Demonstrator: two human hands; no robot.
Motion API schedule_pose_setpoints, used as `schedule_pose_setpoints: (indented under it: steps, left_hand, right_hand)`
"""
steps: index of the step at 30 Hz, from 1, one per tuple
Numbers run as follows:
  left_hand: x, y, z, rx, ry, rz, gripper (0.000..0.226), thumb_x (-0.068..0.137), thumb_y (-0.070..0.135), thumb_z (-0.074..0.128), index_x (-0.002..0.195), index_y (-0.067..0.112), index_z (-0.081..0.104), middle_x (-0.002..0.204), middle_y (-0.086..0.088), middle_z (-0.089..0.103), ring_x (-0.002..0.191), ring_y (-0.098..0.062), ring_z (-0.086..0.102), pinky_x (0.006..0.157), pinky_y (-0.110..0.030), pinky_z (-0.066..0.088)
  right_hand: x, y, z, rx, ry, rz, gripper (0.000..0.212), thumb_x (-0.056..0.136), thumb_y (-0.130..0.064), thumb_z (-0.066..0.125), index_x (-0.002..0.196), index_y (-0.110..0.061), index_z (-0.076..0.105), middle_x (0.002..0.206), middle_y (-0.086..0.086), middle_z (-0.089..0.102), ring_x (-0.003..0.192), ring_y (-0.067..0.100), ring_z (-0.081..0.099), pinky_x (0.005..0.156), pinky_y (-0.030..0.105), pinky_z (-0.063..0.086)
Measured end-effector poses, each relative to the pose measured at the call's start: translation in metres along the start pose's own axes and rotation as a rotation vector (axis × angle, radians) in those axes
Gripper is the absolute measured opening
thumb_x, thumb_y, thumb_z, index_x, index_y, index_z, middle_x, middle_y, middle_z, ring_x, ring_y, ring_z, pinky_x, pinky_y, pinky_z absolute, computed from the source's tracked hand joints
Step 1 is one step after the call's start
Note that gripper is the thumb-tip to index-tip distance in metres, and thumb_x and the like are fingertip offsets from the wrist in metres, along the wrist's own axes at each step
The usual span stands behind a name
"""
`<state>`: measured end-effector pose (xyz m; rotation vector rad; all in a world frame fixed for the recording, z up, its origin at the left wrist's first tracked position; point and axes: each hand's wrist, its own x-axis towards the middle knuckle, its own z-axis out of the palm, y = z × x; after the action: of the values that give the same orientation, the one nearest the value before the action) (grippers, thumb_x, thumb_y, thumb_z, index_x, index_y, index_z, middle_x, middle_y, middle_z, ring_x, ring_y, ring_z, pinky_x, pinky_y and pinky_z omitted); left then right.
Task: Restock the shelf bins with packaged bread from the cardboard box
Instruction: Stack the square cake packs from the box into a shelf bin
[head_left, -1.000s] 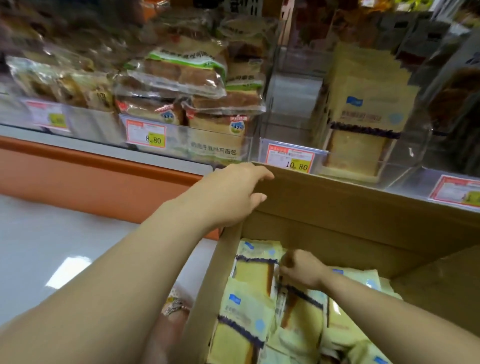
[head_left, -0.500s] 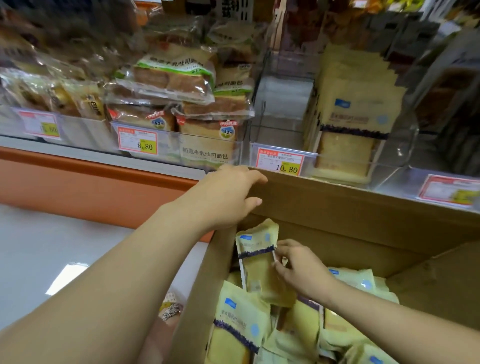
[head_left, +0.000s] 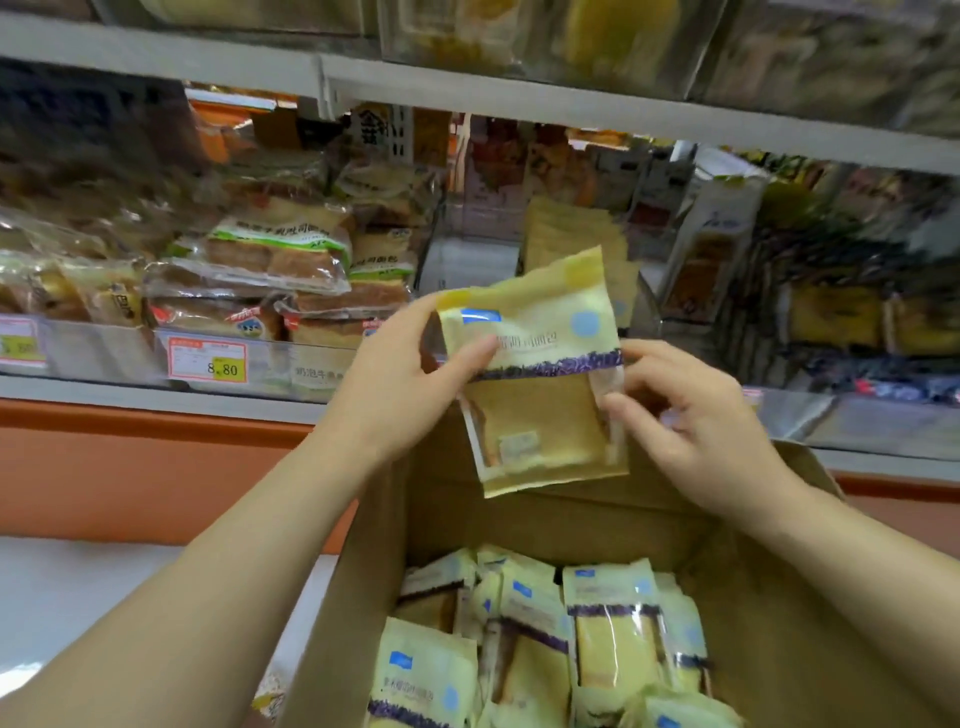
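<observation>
Bread packet (head_left: 535, 374), yellow with a clear window, is held upright above the open cardboard box (head_left: 779, 649), in front of the shelf bin (head_left: 470, 260) of matching packets (head_left: 566, 228). The left hand (head_left: 400, 384) pinches its left edge, thumb on the front, while the fingers (head_left: 618, 402) of the right hand (head_left: 691, 415) nip the right seam. It looks light, soft and easily squashed, with slick film, so the flat sealed edges seem the safest hold, not the slice.

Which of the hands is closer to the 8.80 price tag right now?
Left. The left hand grips the bread packet just right of the price tag; the right hand holds the packet's far side.
</observation>
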<state>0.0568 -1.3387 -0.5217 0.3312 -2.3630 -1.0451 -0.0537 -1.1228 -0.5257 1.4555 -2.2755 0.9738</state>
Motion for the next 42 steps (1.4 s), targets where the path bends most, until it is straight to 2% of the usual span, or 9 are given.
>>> schedule_pose_setpoints:
  steps: [6,10,14,18,24,30,35,39,42]
  left_hand:
    - [0.051,0.031,0.017,-0.176,0.078,-0.034,0.031,0.093,0.037,0.056,0.122,0.028,0.051,0.099,0.024,0.053,0.084,0.009,0.049,0.062,0.005,0.034]
    - [0.082,0.033,0.036,-0.017,-0.027,-0.060,0.045,0.095,0.035,0.054,0.137,0.022,0.044,0.129,0.004,0.057,0.116,-0.014,0.053,0.080,-0.018,0.037]
    - [0.087,0.017,0.056,0.195,-0.324,-0.171,0.049,0.097,0.028,0.052,0.143,0.018,0.038,0.135,-0.004,0.055,0.117,-0.021,0.056,0.091,-0.027,0.042]
    - [0.089,0.004,0.070,0.240,-0.422,-0.152,0.043,0.096,0.023,0.051,0.139,0.021,0.041,0.128,-0.002,0.060,0.114,-0.021,0.057,0.092,-0.033,0.046]
    - [0.091,0.008,0.079,0.271,-0.558,-0.132,0.049,0.098,0.019,0.046,0.145,0.018,0.031,0.129,-0.006,0.059,0.114,-0.023,0.057,0.092,-0.032,0.043]
    - [0.055,0.007,0.054,0.375,-0.352,-0.111,0.063,0.098,0.028,0.047,0.152,0.028,0.014,0.142,-0.004,0.050,0.126,-0.026,0.050,0.104,-0.046,0.042]
    - [-0.006,-0.002,0.016,0.370,-0.174,-0.033,0.046,0.097,0.024,0.050,0.142,0.028,0.041,0.133,0.004,0.056,0.123,-0.016,0.051,0.104,-0.041,0.043]
    - [-0.029,-0.014,0.003,0.365,-0.204,-0.117,0.041,0.096,0.024,0.052,0.137,0.028,0.047,0.131,0.006,0.057,0.120,-0.012,0.052,0.102,-0.033,0.043]
    - [-0.032,-0.022,0.008,0.426,-0.295,-0.137,0.042,0.096,0.028,0.053,0.137,0.030,0.046,0.134,0.006,0.054,0.122,-0.012,0.049,0.103,-0.034,0.043]
  right_hand:
    - [0.045,0.019,-0.006,-0.043,0.295,0.046,0.010,0.090,-0.010,0.063,0.081,-0.006,0.065,0.104,-0.004,0.059,0.105,-0.001,0.052,0.082,0.005,0.042]
    - [0.055,0.044,-0.003,-0.076,0.198,0.334,0.004,0.090,-0.024,0.064,0.090,-0.020,0.063,0.085,-0.008,0.061,0.077,0.007,0.056,0.066,0.011,0.038]
    - [0.045,0.062,-0.005,-0.044,0.212,0.458,0.040,0.086,-0.024,0.068,0.123,-0.017,0.055,0.106,-0.010,0.059,0.098,0.009,0.057,0.084,0.020,0.044]
    - [0.041,0.064,0.001,-0.171,0.077,0.319,0.040,0.088,-0.019,0.064,0.128,-0.019,0.056,0.126,-0.004,0.056,0.119,0.015,0.049,0.104,0.035,0.039]
    - [0.028,0.060,0.018,-0.328,-0.120,0.206,0.038,0.090,-0.025,0.061,0.128,-0.025,0.057,0.136,-0.005,0.052,0.128,0.016,0.042,0.110,0.035,0.023]
    - [0.002,0.048,0.024,-0.256,-0.089,0.095,0.028,0.088,-0.019,0.064,0.115,-0.022,0.065,0.121,-0.006,0.060,0.118,0.013,0.050,0.103,0.029,0.029]
    - [-0.021,0.039,0.042,-0.265,-0.152,0.044,0.018,0.085,-0.018,0.066,0.103,-0.020,0.069,0.110,-0.004,0.064,0.108,0.017,0.054,0.093,0.033,0.043]
    - [-0.039,0.036,0.058,-0.316,-0.141,-0.039,0.016,0.080,-0.012,0.070,0.095,-0.017,0.070,0.105,-0.001,0.066,0.104,0.019,0.057,0.090,0.032,0.042]
    - [-0.057,0.037,0.076,-0.353,-0.390,-0.063,0.019,0.080,-0.014,0.067,0.098,-0.018,0.067,0.097,-0.003,0.066,0.093,0.020,0.061,0.078,0.034,0.048]
